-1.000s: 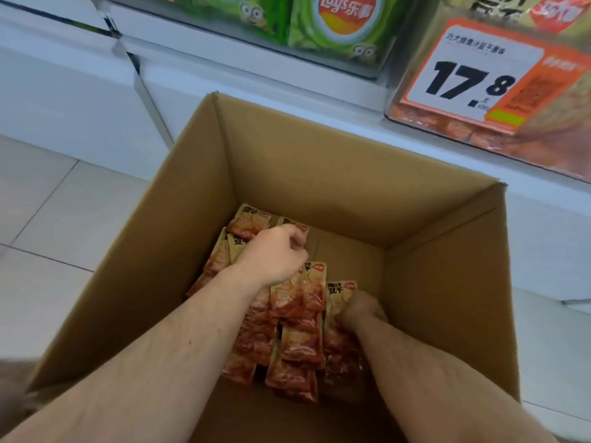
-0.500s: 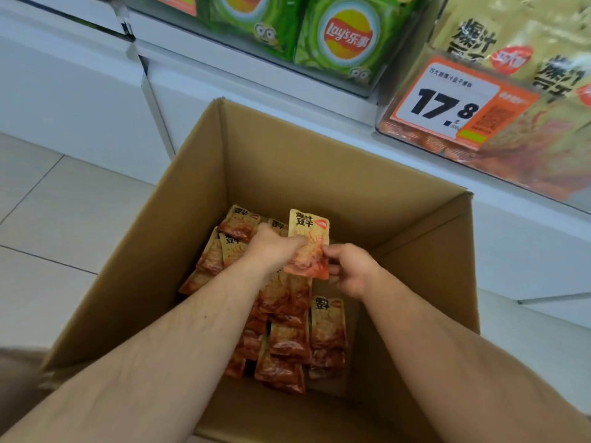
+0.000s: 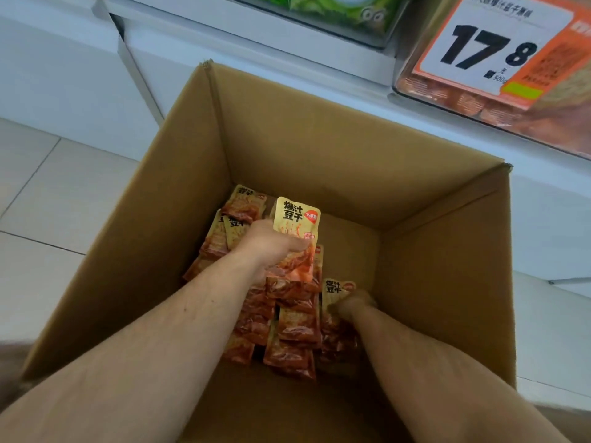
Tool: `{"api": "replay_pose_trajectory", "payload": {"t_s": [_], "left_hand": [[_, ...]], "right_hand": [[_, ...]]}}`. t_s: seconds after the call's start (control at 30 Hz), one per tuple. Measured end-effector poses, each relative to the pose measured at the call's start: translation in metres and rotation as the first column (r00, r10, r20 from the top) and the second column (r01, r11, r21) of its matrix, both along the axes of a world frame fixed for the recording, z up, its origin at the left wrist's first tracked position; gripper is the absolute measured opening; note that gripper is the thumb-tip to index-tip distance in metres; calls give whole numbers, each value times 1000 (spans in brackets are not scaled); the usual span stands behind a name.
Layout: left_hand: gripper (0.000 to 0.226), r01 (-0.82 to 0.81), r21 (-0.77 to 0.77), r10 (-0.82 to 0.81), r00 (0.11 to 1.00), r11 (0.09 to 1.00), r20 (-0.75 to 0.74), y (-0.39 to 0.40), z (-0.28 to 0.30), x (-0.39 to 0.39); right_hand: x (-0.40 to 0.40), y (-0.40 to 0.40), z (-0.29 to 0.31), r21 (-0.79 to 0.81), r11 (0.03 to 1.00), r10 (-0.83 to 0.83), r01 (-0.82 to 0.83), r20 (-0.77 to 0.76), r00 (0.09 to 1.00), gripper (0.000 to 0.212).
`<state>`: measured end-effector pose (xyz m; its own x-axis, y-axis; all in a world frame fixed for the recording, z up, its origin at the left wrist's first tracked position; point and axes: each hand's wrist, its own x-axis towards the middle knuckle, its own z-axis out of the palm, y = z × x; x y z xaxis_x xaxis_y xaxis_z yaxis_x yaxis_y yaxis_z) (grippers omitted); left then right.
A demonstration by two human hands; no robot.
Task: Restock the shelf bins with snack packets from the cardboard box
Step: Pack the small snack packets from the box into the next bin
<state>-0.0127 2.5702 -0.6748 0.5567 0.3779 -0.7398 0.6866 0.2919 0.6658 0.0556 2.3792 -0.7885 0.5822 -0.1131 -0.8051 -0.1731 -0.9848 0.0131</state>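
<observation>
Open brown cardboard box (image 3: 319, 148) on the pale tiled floor (image 3: 48, 193), in front of a white shelf unit (image 3: 256, 75). Both bare arms reach down into it.

Left hand (image 3: 271, 247): fingers curled round a yellow-and-orange foil snack packet (image 3: 295, 219) with black Chinese lettering. The packet stands upright, top half sticking up above the fist, lower end showing below it. It is lifted clear above the pile.

Right hand (image 3: 351, 303): low in the box, right of the pile, fingers bent down onto a second yellow-topped snack packet (image 3: 335, 287) whose top edge pokes out just above the knuckles. Fingertips are hidden, so whether it grips or only touches the packet cannot be told.

Pile of loose orange-red snack packets (image 3: 287, 330) lies on the box bottom, left of centre, overlapping in rough rows beneath and between the two hands. Roughly fifteen visible; exact count unclear, as the arms cover some. Right part of the box bottom is bare cardboard.

Counted: one box, two hands, one packet held up, one under the right hand.

Above, on the shelf: one clear plastic bin (image 3: 479, 100) with a white-and-orange price card (image 3: 499, 46) reading 17.8, and one green chip bag (image 3: 335, 11) to its left.
</observation>
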Motion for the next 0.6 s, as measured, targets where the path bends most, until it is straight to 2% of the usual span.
{"api": "replay_pose_trajectory", "payload": {"t_s": [0.17,0.33,0.5,0.6], "left_hand": [[25,23,12,-23,1000,1000,-17,0,-4,-3],[21,-9,-24,8,1000,1000,-30,0,-3,-7],[20,-29,-16,29,1000,999,-8,-4,2,-12],[21,-25,18,25,1000,1000,13,-7,8,-15]], "right_hand": [[1,3,1,-35,999,8,-6,62,998,45],[5,6,19,-33,998,52,-44,281,958,21],[2,-3,46,49,996,54,-68,240,969,26],[-1,-7,66,77,991,82,-109,292,953,18]]}}
